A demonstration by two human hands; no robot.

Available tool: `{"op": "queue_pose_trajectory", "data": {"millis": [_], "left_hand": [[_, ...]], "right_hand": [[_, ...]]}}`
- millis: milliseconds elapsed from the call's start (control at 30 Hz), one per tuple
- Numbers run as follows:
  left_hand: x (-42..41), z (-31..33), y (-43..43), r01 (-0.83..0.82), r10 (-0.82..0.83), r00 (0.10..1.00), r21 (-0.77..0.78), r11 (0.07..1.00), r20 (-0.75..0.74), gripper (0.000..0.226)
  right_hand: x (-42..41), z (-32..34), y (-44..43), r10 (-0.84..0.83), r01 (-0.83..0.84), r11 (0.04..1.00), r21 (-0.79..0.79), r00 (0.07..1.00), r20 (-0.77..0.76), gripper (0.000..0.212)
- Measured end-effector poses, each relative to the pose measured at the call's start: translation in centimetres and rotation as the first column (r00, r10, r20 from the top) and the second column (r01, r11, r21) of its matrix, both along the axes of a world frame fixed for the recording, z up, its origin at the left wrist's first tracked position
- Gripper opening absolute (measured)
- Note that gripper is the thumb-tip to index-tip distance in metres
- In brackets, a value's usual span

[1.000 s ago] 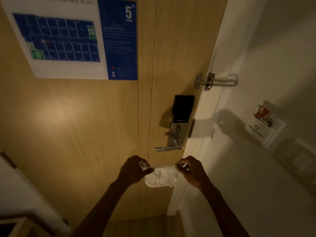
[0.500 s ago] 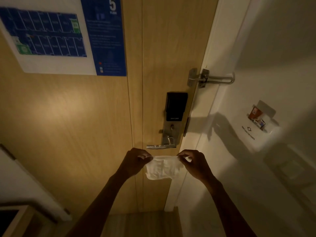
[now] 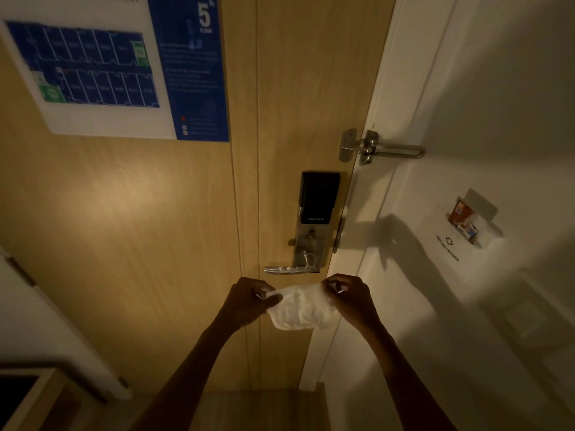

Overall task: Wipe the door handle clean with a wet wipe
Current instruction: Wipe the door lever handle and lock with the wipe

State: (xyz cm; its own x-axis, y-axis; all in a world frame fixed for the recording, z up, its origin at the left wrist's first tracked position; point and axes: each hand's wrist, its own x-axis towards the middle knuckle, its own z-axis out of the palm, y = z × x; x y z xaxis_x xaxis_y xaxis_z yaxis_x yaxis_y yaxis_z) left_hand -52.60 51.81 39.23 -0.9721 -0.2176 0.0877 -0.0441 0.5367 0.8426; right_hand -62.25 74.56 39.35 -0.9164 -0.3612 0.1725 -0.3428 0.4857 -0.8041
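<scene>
Head view, item one: wet wipe (image 3: 300, 311), white and crumpled, stretched between two hands just below the door handle (image 3: 287, 269) and not touching it. Left hand (image 3: 249, 301) pinches the wipe's left upper corner between thumb and fingers; right hand (image 3: 353, 298) pinches the right upper corner likewise (both hands closed on it, the rest of the wipe sagging between them). Handle: silver lever, horizontal, pointing left, mounted under a black smart lock (image 3: 317, 199) on a wooden door (image 3: 140, 228). Above the lock, a swing-bar door guard (image 3: 378, 148). Upper left of door, a fire escape plan (image 3: 102, 66). Right wall, a key-card holder (image 3: 469, 220).
</scene>
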Motion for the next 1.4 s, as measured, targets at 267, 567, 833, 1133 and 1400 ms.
{"op": "queue_pose_trajectory", "data": {"millis": [267,567,833,1133,1400], "left_hand": [[0.4,0.1,1.1,-0.094,0.096,0.995,0.144,0.985,-0.005,0.013],[0.5,1.7,2.9,0.012,-0.063,0.993,0.447,0.894,0.100,0.018],[0.9,1.7,3.7,0.088,-0.161,0.980,0.478,0.874,0.113,0.026],[1.0,1.8,3.9,0.081,-0.142,0.988,0.585,0.807,0.059,0.030],[0.6,1.9,3.3,0.072,-0.143,0.987,0.587,0.807,0.076,0.030]], "right_hand": [[1.0,-0.8,-0.5,-0.061,0.070,0.991,-0.110,0.994,0.088,0.007],[2.9,-0.8,-1.7,0.017,0.042,0.963,-0.265,0.976,0.216,0.017],[3.2,-0.5,-1.3,0.162,-0.008,0.928,-0.373,0.909,0.383,0.036],[3.3,0.6,-1.4,0.247,-0.060,0.904,-0.423,0.881,0.403,0.024],[2.4,0.5,-1.5,0.237,-0.044,0.901,-0.431,0.883,0.406,0.028]]}}
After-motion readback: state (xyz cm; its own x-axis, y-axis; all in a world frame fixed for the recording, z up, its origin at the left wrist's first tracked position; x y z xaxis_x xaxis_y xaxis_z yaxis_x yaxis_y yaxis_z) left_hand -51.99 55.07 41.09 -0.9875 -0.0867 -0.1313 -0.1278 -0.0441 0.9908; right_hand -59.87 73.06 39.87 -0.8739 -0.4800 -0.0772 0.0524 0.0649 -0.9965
